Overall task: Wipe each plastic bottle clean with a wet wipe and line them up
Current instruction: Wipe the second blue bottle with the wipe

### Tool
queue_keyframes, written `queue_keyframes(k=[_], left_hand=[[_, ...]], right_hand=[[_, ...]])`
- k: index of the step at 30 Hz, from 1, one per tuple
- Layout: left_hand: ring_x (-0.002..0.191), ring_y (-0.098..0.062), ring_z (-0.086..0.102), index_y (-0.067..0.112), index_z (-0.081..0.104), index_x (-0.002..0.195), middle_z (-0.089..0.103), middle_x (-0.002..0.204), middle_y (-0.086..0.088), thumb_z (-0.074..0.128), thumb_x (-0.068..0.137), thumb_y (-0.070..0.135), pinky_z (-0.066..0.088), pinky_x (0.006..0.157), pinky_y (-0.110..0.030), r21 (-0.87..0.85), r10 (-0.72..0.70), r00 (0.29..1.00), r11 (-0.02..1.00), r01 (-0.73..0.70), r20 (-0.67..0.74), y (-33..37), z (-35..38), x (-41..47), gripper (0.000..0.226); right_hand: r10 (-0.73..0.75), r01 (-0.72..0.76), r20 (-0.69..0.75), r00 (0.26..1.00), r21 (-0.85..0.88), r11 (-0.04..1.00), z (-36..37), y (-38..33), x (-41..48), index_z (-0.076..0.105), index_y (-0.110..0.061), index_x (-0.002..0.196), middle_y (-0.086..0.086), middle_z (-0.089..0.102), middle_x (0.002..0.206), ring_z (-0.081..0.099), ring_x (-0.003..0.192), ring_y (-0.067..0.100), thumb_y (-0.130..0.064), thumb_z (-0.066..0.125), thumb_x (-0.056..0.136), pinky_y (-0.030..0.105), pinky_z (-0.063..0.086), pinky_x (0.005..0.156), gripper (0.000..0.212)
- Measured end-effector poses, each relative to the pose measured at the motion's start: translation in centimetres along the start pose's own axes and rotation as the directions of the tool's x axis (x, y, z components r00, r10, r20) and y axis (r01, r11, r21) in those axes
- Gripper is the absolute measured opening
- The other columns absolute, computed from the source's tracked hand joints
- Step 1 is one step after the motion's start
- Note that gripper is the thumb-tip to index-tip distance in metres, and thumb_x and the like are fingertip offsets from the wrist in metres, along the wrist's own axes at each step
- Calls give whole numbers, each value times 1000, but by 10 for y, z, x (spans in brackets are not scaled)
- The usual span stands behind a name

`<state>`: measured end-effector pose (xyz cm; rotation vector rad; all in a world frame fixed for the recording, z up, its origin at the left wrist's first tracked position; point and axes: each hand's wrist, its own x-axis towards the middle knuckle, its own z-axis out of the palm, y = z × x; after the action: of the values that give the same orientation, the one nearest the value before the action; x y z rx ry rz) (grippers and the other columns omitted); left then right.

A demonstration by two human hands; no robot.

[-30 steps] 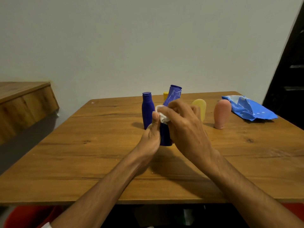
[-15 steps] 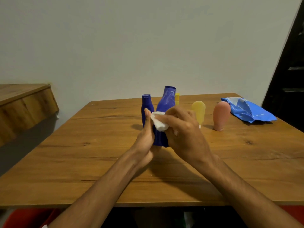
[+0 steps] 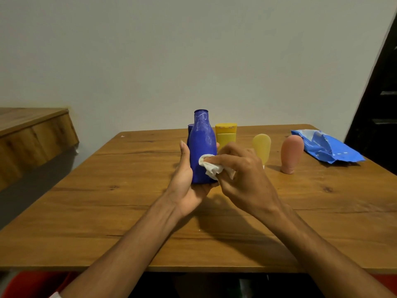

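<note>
Left hand (image 3: 187, 179), centre of frame: cups the big blue bottle (image 3: 203, 147) from below and behind. Thumb runs up its left side, and one fingertip shows past its right side. The bottle is upright with its base on my palm, and it seems clear of the desk (image 3: 86, 201). Behind it, mostly hidden, is a small blue bottle (image 3: 190, 129).

On the big bottle's lower right side is the wet wipe (image 3: 211, 166), bunched and pressed on the plastic. Right hand (image 3: 242, 173) pinches the wipe between thumb and curled fingers.

Handling, my guess: the bottle looks light, thin plastic. It is probably stiff at shoulder and base and may give in the belly if squeezed. The surface is glossy and likely damp, so slippery; there are whitish streaks on the neck. Best hold is low, round the wide lower body with the base supported, as now. The narrow neck is a poorer hold while rubbing. The wipe is soft and limp and works best bunched.

Further right, standing on the desk:
- Yellow-capped bottle (image 3: 226, 134), just behind my fingers.
- Pale yellow tube (image 3: 261, 147) and pink tube (image 3: 292, 153), both on their cap ends. The footing is narrow, so they likely tip easily.

Far right: blue wipe pack (image 3: 326, 147), crinkled, lying flat.
</note>
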<state>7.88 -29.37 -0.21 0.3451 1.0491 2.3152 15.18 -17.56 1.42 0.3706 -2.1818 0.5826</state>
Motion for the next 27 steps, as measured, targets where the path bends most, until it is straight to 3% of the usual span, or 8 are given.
queue_keyframes(k=[4,6,9,14,20,25,27], left_hand=[[96,-24,68,10,61,124,69,106,-13,34,94,65,51,92,-39,14,-4,1000,1000,4,12,0,2,-2,69],[102,-26,64,11,56,134,65,119,-16,37,93,65,48,97,-42,24,-3,1000,1000,3,12,-1,2,-2,70],[98,-25,65,13,53,138,63,121,-16,39,93,65,53,83,-36,35,-3,1000,999,3,10,-2,1,-1,70],[91,-23,67,11,56,133,69,108,-14,36,94,64,56,76,-33,10,-19,1000,1000,18,22,1,0,-1,69],[82,-24,63,13,58,130,66,102,-15,37,93,61,55,60,-29,26,-3,996,1000,1,93,-1,4,-3,64],[87,-21,70,12,60,128,70,107,-13,33,96,63,58,67,-30,-9,-15,997,1000,16,80,3,0,-3,66],[87,-21,68,11,62,126,70,108,-13,32,96,63,56,69,-30,6,-14,997,1000,14,76,2,2,-3,67]], right_hand=[[25,-25,0,1000,61,998,-3,5,3,72,-13,103,2,62,95,56,86,15,-8,75,77,40,52,68,27],[73,-62,-84,994,131,990,-3,8,7,70,-14,107,0,60,96,57,88,12,-6,73,79,30,54,68,29],[142,-103,-158,977,232,967,0,7,8,70,-14,108,-3,58,96,56,88,8,-7,70,82,16,51,68,27],[144,-131,-33,989,255,958,0,10,6,70,-15,108,-8,59,98,57,94,5,-11,71,81,14,51,74,27],[252,-192,-162,954,315,930,-1,11,13,70,-21,106,-8,61,94,58,88,7,-19,66,87,14,49,67,20],[264,-279,91,960,371,886,-4,11,10,71,-20,104,-13,62,98,59,94,0,-17,70,82,13,51,72,23],[256,-281,117,960,369,886,-9,13,11,72,-19,102,-14,62,96,58,92,-3,-17,71,81,10,48,68,22]])
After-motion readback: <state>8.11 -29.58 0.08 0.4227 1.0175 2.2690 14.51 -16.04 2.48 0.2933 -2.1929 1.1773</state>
